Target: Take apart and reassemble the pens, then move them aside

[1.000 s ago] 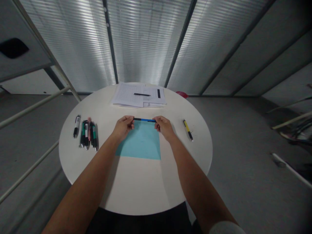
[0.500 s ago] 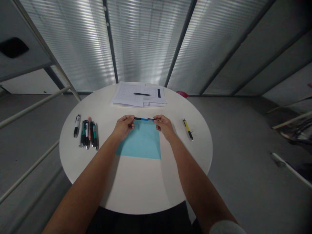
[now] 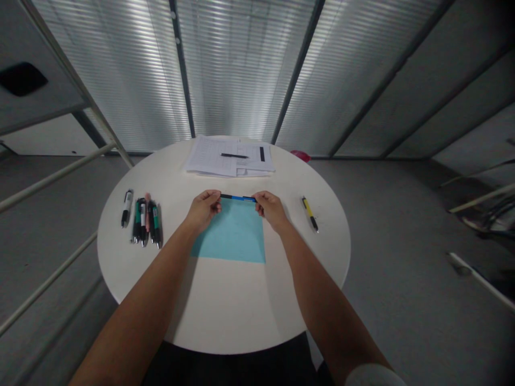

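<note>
A blue and black pen (image 3: 238,198) is held level between both hands, above the far edge of a light blue sheet (image 3: 233,236) on the round white table (image 3: 225,305). My left hand (image 3: 204,208) pinches the pen's black left end with curled fingers. My right hand (image 3: 270,208) grips its blue right end the same way. Both forearms reach in from the bottom of the view.
A row of several pens (image 3: 141,217) lies at the table's left. A yellow and black pen (image 3: 310,213) lies to the right. A stack of papers (image 3: 231,156) with a black pen (image 3: 234,155) on it sits at the far edge. A metal rail (image 3: 56,177) runs on the left.
Almost nothing: the hands and the pen shift very slightly, with the same hold on both ends.
</note>
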A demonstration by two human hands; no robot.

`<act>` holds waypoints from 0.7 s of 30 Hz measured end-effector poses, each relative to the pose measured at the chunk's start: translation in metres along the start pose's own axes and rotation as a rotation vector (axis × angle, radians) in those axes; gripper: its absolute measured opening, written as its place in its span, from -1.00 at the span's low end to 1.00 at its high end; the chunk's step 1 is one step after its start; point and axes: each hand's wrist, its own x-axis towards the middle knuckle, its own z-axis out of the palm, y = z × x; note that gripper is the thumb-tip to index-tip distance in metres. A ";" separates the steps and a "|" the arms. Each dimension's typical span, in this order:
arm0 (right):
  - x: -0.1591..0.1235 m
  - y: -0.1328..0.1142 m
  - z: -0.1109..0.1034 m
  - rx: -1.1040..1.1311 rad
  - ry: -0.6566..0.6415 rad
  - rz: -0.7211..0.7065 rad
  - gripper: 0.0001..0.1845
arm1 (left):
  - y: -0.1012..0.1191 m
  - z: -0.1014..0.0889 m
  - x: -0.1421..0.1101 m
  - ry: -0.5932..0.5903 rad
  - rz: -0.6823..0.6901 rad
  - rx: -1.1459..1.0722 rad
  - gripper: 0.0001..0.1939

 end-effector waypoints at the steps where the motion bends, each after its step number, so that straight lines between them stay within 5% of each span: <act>1: 0.000 0.000 0.000 -0.001 0.002 -0.004 -0.64 | 0.000 0.000 0.000 0.001 -0.001 -0.001 -0.83; 21: 0.001 0.002 -0.002 -0.019 0.010 0.003 -0.63 | 0.002 0.001 0.000 0.021 -0.029 -0.032 -0.91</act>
